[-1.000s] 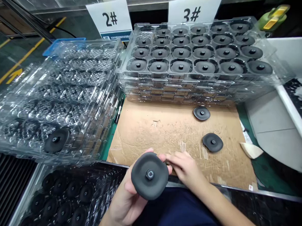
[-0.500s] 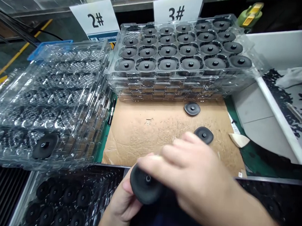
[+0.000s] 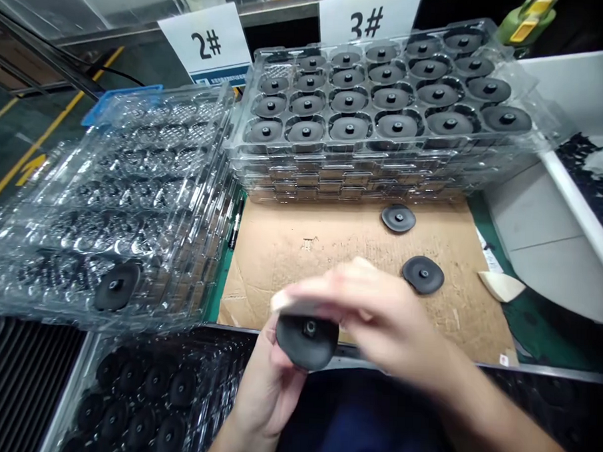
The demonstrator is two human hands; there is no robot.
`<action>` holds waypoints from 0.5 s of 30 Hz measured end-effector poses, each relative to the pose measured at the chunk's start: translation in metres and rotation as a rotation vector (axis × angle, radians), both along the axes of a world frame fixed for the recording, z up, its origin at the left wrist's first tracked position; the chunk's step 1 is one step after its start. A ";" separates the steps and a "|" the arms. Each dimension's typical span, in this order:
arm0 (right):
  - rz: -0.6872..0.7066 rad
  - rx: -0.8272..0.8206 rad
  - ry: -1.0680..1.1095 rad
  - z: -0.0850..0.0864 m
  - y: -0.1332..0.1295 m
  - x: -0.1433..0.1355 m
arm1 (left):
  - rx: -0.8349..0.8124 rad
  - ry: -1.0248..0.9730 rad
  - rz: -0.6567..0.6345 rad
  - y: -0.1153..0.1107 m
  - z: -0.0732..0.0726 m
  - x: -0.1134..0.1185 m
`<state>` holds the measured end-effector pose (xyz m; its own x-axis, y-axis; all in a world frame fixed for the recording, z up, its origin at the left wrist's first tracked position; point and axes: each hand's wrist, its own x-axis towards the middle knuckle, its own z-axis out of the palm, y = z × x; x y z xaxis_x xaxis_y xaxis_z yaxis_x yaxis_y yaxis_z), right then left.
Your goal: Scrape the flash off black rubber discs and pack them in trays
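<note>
Near the lower middle, my left hand (image 3: 269, 384) holds a black disc (image 3: 309, 343) with a small raised hub. My right hand (image 3: 372, 306) is blurred and reaches over the disc's upper edge, its fingers bent together; whatever they hold, if anything, is hard to make out. Two more black discs lie on the cardboard sheet (image 3: 264, 264): one disc (image 3: 398, 218) near the stacked trays and another disc (image 3: 423, 274) just beyond my right hand.
Behind the cardboard stands a stack of clear trays (image 3: 334, 157) filled with black discs. More clear trays (image 3: 147, 206) are piled left, with a loose disc (image 3: 117, 286) on top. A white bin (image 3: 541, 223) and a pale wedge (image 3: 501, 286) are right. Disc trays (image 3: 139, 399) sit lower left.
The view has shifted, so the surroundings appear further right. My hands and the held disc have risen in the view, and my right hand's fingers have moved to the disc's upper edge.
</note>
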<state>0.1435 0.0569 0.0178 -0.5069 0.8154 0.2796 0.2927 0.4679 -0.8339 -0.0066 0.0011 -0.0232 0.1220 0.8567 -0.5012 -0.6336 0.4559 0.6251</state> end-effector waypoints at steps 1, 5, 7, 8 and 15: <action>-0.096 -0.104 0.036 -0.012 0.001 0.005 | -0.007 -0.028 0.014 0.001 -0.001 -0.003; -0.358 -0.292 -0.030 -0.070 -0.012 0.019 | -0.016 -0.147 0.046 0.002 -0.003 -0.013; -0.307 -0.309 -0.168 -0.090 -0.023 0.020 | -0.029 -0.156 0.044 0.002 -0.005 -0.014; -0.283 -0.310 -0.214 -0.094 -0.028 0.019 | -0.039 -0.157 0.048 0.003 -0.005 -0.013; -0.397 -0.059 0.063 -0.019 -0.026 -0.009 | -0.015 -0.142 0.047 0.003 0.002 -0.002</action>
